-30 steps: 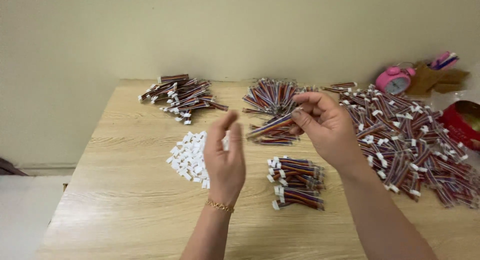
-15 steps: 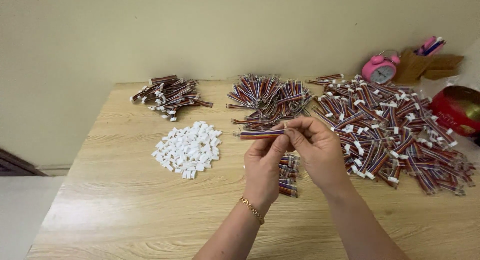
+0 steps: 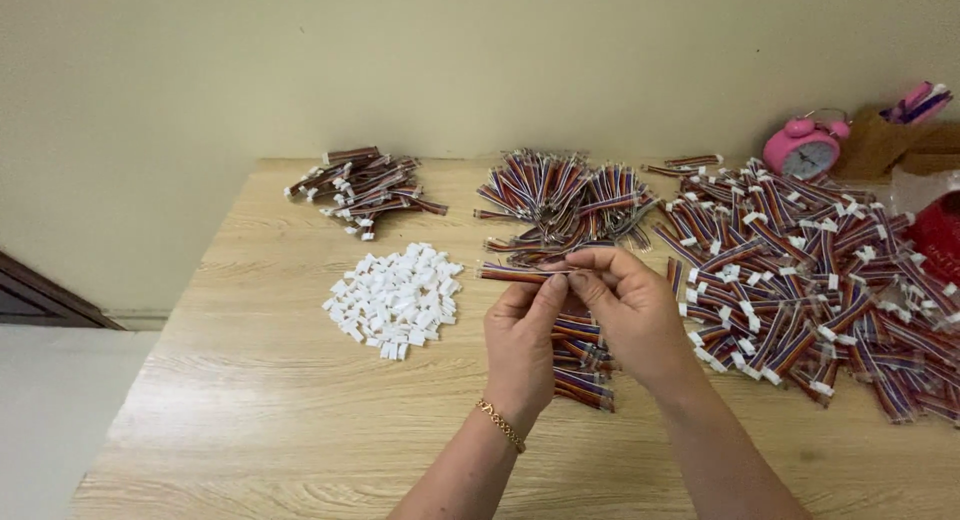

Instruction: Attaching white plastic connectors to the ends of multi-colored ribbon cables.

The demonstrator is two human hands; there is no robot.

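Note:
My left hand (image 3: 522,345) and my right hand (image 3: 628,310) meet above the middle of the wooden table (image 3: 250,400), both pinching one short multicoloured ribbon cable (image 3: 512,274) that sticks out to the left. A gold bracelet sits on my left wrist. Left of my hands lies a heap of small white plastic connectors (image 3: 394,298). Under my hands is a small stack of finished cables (image 3: 580,365), partly hidden.
A bundle of loose cables (image 3: 565,200) lies at the back centre, a smaller pile (image 3: 360,185) at the back left, and a wide spread of cables with white ends (image 3: 810,280) on the right. A pink alarm clock (image 3: 805,148), a cardboard box and a red container stand at the far right.
My left hand, raised and empty over the white connectors a second ago, has come over to the right hand and now pinches the same cable.

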